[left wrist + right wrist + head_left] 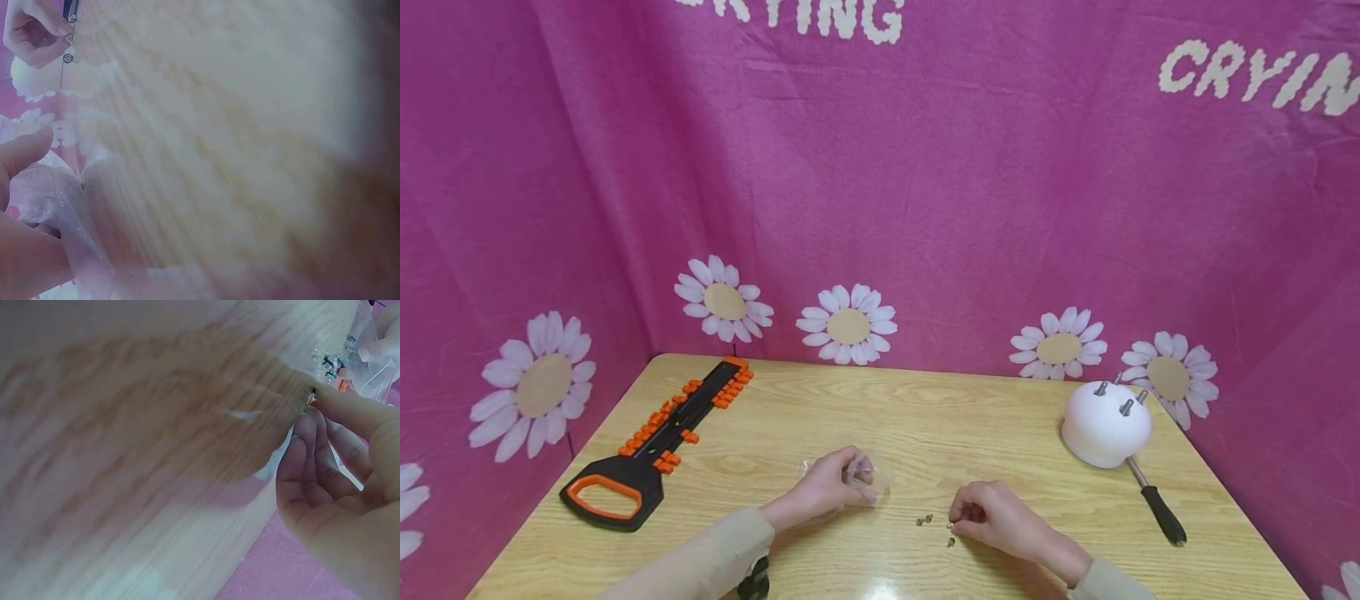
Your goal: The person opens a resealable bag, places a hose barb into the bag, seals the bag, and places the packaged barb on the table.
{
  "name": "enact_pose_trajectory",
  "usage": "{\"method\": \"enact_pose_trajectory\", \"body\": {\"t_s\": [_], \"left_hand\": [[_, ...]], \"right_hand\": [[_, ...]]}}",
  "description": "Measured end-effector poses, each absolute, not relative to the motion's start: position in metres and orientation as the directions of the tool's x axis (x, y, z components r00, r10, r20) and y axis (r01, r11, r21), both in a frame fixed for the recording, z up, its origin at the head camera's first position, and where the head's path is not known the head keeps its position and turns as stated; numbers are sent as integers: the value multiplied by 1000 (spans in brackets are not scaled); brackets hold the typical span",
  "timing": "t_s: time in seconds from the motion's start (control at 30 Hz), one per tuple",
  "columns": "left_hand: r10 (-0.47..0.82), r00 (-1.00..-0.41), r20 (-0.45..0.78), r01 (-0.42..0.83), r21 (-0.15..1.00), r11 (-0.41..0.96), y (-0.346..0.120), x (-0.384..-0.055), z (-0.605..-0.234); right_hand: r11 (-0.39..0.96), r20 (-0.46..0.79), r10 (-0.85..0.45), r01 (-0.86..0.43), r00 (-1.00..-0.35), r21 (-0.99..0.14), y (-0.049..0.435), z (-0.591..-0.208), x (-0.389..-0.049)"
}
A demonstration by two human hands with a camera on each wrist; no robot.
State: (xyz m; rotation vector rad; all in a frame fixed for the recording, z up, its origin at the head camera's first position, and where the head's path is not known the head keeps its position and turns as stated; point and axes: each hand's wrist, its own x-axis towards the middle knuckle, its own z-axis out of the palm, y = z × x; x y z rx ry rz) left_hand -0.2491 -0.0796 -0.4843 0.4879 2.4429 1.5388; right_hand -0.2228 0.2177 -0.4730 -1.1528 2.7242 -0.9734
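Note:
My left hand (835,483) holds a crumpled clear plastic bag (880,482) just over the middle of the wooden table. Up close in the left wrist view, the bag (78,228) spreads between thumb and fingers. To the right, my right hand (996,517) has its thumb and fingertips together on a small metal screw (69,39) at the tabletop, partly hidden by the fingers. Two more small screws (924,520) lie left of these fingertips, and another screw (951,542) lies just below them.
At the left lies a long black rack (617,471) with orange clips and an orange-rimmed handle. A white rounded block (1105,425) with several upright metal pins stands at the right, a black-handled screwdriver (1163,512) beside it. Pink flowered cloth (925,208) hangs behind the table (820,400).

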Motion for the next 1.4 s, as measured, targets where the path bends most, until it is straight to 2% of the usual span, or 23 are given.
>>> {"method": "enact_pose_trajectory", "body": {"t_s": [0.17,0.4,0.77,1.07,1.4], "left_hand": [[390,-921,-3,162,906,391,-79,-249,-485],[390,-921,11,172,908,382,-79,-248,-486],[390,-921,12,170,912,373,-79,-248,-486],[395,-919,12,164,921,354,-79,-248,-486],[394,-919,26,179,917,357,-79,-250,-487]], "right_hand": [[535,196,-653,-629,-731,-563,218,-474,-223],[517,237,-666,-666,-707,-538,217,-477,-222],[469,219,-643,-603,-734,-645,212,-470,-227],[502,221,-604,-581,-766,-641,190,-457,-242],[483,283,-594,-615,-753,-624,157,-445,-263]]}}
